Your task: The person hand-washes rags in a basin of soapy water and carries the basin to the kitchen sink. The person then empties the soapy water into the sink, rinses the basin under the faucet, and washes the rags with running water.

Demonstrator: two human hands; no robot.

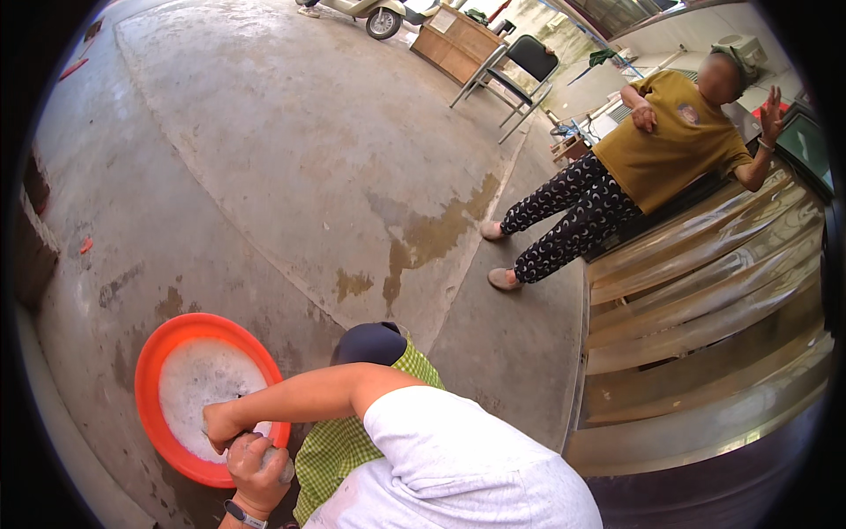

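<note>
A round red-orange plastic basin (151, 423) holds water covered in white foam (192, 377). My right hand (221, 426) reaches down into the foam from above, and its fingers are hidden there. Close beside it, over the basin's near rim, my left hand (254, 466) is wet and curled around a greyish object (285, 468). Only part of that object shows between my fingers, so its kind is unclear. A fitness band (243, 514) circles my left wrist. Green checked cloth (344, 446) covers my lap beside the basin.
Another person (667, 145) stands on the right with a hand raised. Plastic strip curtains (700, 297) hang below them in view. Wet patches (429, 231) mark the concrete floor (277, 152). Farther off are a folding chair (529, 59), a wooden desk (456, 43) and a scooter (383, 23).
</note>
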